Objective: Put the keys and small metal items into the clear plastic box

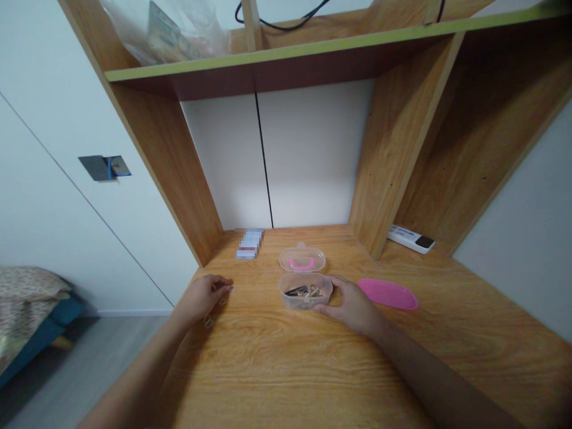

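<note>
My left hand [209, 295] is at the left of the desk, thumb and fingers pinched at a small pale ring [232, 289]. More small rings [208, 322] lie on the wood just below that hand. My right hand [351, 305] grips the right side of a clear plastic box [302, 302], thumb at the front and fingers behind. Inside the box lie small metal items [305, 291], some dark and some shiny; their exact kinds are hard to make out. Its hinged lid [302, 260], with a pink handle, is folded back behind it.
A pink oval tray or lid [388, 294] lies right of my right hand. A blurred card or packet [249, 244] is near the back panel. A white device [411, 238] sits by the right divider. The shelf [286, 50] spans above, holding a plastic bag [170, 36].
</note>
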Action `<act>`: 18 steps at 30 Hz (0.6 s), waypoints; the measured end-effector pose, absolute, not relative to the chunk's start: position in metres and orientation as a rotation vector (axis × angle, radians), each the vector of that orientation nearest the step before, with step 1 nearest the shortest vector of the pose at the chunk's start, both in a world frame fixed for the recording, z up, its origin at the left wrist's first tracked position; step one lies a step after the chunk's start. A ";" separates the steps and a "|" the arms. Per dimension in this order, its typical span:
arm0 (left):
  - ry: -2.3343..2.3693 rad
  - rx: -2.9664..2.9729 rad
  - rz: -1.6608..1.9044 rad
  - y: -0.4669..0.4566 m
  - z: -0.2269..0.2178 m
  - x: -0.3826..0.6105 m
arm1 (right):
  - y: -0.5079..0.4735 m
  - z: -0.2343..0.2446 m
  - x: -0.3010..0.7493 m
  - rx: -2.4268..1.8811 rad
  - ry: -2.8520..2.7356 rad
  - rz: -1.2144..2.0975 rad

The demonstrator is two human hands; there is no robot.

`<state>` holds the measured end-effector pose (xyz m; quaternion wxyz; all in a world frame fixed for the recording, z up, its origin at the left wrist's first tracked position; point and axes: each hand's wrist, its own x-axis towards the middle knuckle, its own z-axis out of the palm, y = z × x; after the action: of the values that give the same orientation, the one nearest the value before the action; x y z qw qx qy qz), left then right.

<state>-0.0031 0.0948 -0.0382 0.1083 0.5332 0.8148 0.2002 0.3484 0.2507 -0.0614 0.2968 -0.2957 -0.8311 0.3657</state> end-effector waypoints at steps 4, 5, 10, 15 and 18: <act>2.409 1.550 0.465 0.109 -0.033 0.000 | 0.250 -0.059 0.349 -0.793 -2.222 0.975; 2.408 1.553 0.410 0.111 -0.031 0.002 | 0.250 -0.059 0.349 -0.794 -2.224 0.975; 2.403 1.554 0.259 0.119 -0.027 0.004 | 0.251 -0.059 0.349 -0.802 -2.229 0.964; 2.451 1.577 0.252 0.121 -0.031 -0.004 | 0.251 -0.059 0.348 -0.813 -2.229 0.961; 2.511 1.577 0.275 0.118 -0.033 -0.012 | 0.250 -0.058 0.349 -0.812 -2.222 0.980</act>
<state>-0.0116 0.1184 -0.0331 0.0819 0.5278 0.8404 0.0921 0.3487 0.2499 -0.0579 0.2863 -0.3039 -0.8314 0.3668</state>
